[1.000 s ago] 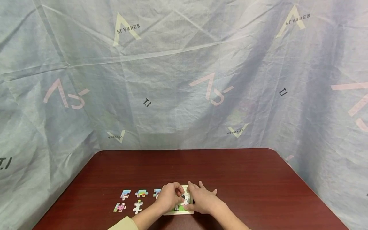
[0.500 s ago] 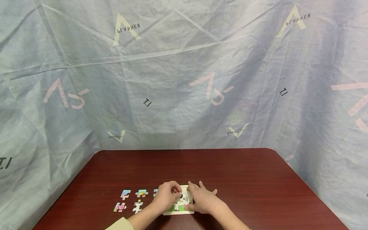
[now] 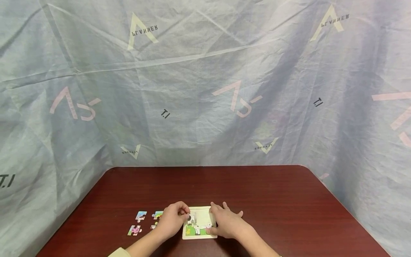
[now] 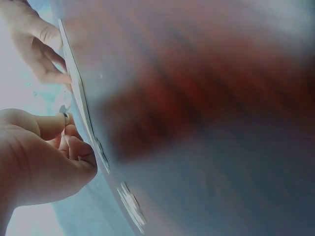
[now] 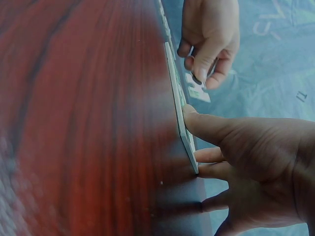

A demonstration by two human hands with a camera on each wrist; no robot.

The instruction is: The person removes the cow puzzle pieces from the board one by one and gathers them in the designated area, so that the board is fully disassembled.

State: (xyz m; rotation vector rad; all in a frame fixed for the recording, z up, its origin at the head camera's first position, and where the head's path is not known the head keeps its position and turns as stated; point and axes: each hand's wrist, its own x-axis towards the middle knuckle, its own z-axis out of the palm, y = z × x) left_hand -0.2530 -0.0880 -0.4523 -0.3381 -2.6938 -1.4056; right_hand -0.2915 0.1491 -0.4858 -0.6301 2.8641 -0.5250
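At the left side of the shallow wooden puzzle tray [image 3: 199, 237], my left hand [image 3: 171, 220] pinches a white jigsaw piece with a dark patch [image 5: 199, 91] between thumb and fingers. The piece is raised and tilted over the tray's left part in the head view. My right hand [image 3: 227, 223] rests on the tray's right side, thumb on its face and the other fingers spread straight at the far right corner. Green and white picture pieces [image 3: 197, 230] lie along the tray's near side, while its upper part shows pale bare backing.
Several loose jigsaw pieces lie on the dark red table [image 3: 257, 189] left of the tray, among them a blue one [image 3: 141, 216] and a pink one [image 3: 134, 230]. My left hand partly hides others. A grey printed cloth [image 3: 199, 89] hangs around the table.
My left hand has moved left from the tray's middle, bringing the pinched piece along and uncovering pale backing. It now hides some loose pieces. My right hand has stayed in place.
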